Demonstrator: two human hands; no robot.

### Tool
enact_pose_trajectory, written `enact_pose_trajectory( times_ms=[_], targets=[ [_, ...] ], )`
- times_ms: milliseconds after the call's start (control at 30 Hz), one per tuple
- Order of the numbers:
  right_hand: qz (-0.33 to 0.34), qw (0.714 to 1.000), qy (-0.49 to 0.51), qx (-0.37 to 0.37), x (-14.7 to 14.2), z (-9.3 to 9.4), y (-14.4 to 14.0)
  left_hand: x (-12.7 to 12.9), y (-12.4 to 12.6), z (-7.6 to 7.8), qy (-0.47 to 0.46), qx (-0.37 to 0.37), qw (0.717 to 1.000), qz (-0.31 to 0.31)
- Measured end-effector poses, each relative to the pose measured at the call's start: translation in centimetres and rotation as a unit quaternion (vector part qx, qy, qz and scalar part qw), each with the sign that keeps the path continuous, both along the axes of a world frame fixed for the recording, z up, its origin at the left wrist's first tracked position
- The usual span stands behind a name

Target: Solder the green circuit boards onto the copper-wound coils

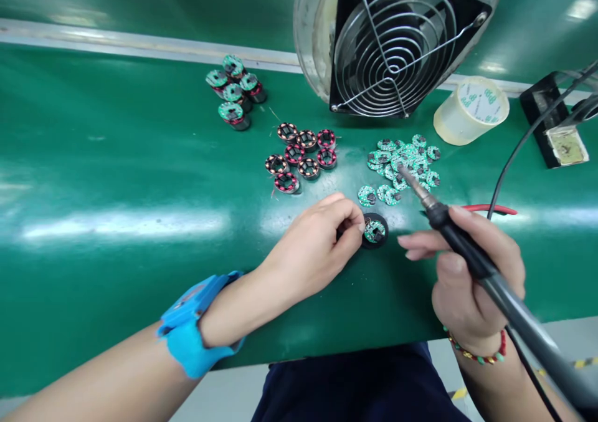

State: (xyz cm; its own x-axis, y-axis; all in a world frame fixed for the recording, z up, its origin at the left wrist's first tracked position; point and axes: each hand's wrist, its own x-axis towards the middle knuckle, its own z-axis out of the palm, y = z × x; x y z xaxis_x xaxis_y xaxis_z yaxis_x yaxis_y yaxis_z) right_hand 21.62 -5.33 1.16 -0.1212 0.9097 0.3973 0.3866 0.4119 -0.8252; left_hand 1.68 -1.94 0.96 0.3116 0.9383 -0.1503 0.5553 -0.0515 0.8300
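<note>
Round black coil (374, 230) with green board pinched by left hand (317, 244) fingers, right hand (467, 272) fingers gripping soldering iron (460, 238)

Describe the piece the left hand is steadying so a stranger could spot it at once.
Start at the wire-guarded fan and come straight down the green belt. Beside the left hand fingertips lies a black ring with a green board, alone, unlike the loose boards heaped above.

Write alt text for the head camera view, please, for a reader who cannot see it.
At a green table, the left hand pinches a small round part while the right hand holds a soldering iron above it. Behind lie coils, small round boards, a fan and a tape roll.
</note>
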Motion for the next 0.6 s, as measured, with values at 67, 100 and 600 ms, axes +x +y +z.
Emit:
enact_pose_trajectory(
  times_ms=[67,100,600],
  targets=[
    [0.003,1.0,-0.019,-0.002,-0.6,-0.2,0.4,0.1,0.1,-0.1,0.0,0.001,1.0,0.002],
    [0.013,0.999,-0.05,-0.01,-0.8,-0.4,0.6,0.1,0.1,-0.1,0.001,0.002,1.0,0.003],
    [0.022,0.972,-0.235,0.014,-1.9,-2.2,1.1,-0.3,0.3,-1.1,-0.05,0.053,0.996,-0.054]
  ],
)
